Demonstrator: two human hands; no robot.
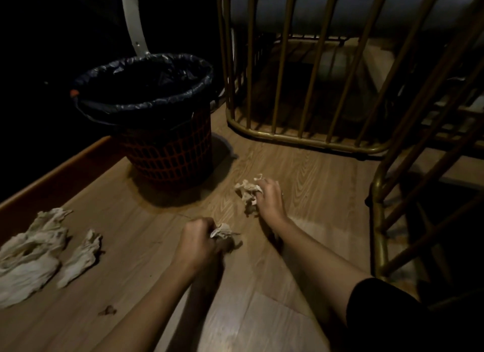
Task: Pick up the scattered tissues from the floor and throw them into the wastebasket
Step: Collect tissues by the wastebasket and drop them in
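My left hand (199, 240) is closed around a crumpled white tissue (222, 231) low over the wooden floor (301, 168). My right hand (269, 198) grips another crumpled tissue (246, 190) farther ahead, just right of the wastebasket (167, 152). The wastebasket is a red mesh bin lined with a black bag, standing upright at the upper middle. Two more tissues lie on the floor at the left: a large one (28, 252) and a smaller one (81, 257) beside it.
A brass-coloured railing (288, 136) curves along the floor behind and to the right of my hands. A wooden skirting edge (52, 176) borders the floor on the left. A small dark scrap (107, 310) lies near the bottom left.
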